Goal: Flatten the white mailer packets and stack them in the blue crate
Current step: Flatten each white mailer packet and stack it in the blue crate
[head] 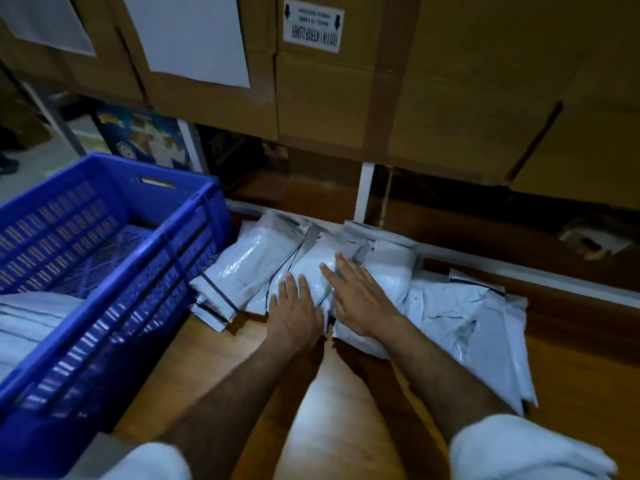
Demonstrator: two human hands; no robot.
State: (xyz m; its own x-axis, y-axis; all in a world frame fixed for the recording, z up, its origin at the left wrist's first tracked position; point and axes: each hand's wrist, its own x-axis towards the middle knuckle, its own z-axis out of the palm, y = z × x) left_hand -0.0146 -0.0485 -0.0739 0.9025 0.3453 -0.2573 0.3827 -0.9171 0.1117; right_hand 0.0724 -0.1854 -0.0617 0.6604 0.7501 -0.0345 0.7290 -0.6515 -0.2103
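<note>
On the wood floor (242, 358), flat hands (298, 313) press glossy, crinkled mailers (311, 265).

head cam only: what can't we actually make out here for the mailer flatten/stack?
- Mailer pile, head view: the count is unclear, as packets overlap and both hands cover the middle.
- Left hand and right hand: palms face down, so contact beneath is hidden.
- Blue crate: cut off by the left edge; its near wall hides part of the floor.
- Box label: upside down, small print unreadable.
</note>
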